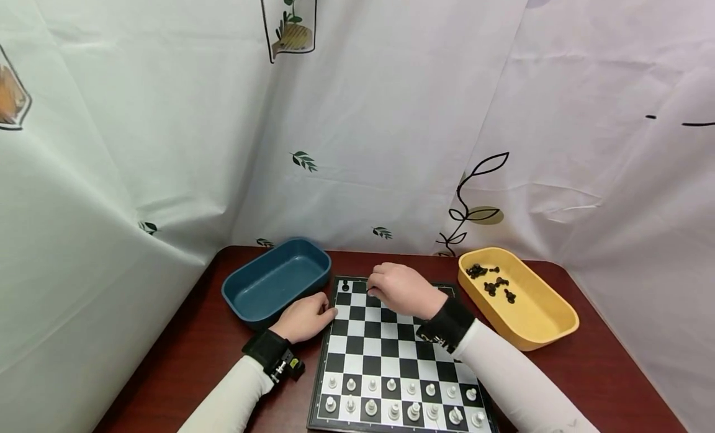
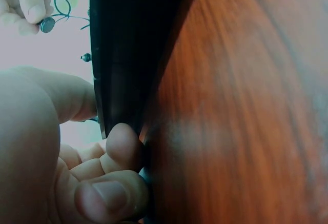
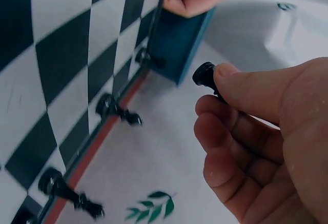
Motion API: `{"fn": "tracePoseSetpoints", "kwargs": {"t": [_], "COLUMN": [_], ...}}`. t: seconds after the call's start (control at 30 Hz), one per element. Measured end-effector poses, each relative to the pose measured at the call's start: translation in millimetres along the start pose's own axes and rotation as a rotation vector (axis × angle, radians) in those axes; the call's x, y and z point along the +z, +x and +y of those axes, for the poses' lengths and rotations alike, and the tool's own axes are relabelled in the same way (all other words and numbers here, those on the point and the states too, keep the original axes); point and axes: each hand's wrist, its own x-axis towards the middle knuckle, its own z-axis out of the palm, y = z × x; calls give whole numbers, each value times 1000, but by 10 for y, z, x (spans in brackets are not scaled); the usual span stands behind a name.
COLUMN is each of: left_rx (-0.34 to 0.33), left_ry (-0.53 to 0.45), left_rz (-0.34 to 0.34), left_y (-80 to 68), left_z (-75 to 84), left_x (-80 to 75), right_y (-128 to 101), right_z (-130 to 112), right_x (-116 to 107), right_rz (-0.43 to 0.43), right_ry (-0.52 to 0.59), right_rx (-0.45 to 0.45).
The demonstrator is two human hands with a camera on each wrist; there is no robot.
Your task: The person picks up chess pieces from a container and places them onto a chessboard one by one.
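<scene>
A black-and-white chessboard [image 1: 385, 343] lies on the dark wood table, with white pieces [image 1: 393, 399] filling its two near rows. My right hand [image 1: 373, 291] hovers over the far row and pinches a small black chess piece [image 3: 205, 74] between thumb and forefinger. Three other black pieces [image 3: 115, 110] stand along that far row in the right wrist view; the head view shows only one [image 1: 344, 285], at the far left corner. My left hand [image 1: 324, 306] grips the board's left edge [image 2: 128, 55], thumb on top and fingers curled against the rim.
A blue tray [image 1: 276, 279] sits just left of the board's far corner, close to my left hand. At the right, a yellow tray [image 1: 553, 324] holds several black pieces [image 1: 491, 281]. White printed curtains close in the table at the back and sides.
</scene>
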Motion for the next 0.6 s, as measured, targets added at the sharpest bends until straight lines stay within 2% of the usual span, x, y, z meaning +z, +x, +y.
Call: {"fn": "tracePoseSetpoints", "kwargs": {"t": [0.13,0.4,0.6], "left_rx": [-4,4,4], "left_ry": [-8,-2,-8], "left_rz": [-6,-2,1], "left_y": [7,5,11], "left_z": [13,7,-16], "left_x": [-3,-6,5], "right_y": [89,256,394], "right_z": [-60,-115,-156], "right_x": [108,302,400], "right_rz": [-25,-8,-33], "right_ry": [-58,-127,-123], "right_rx": [-40,-117,-116]}}
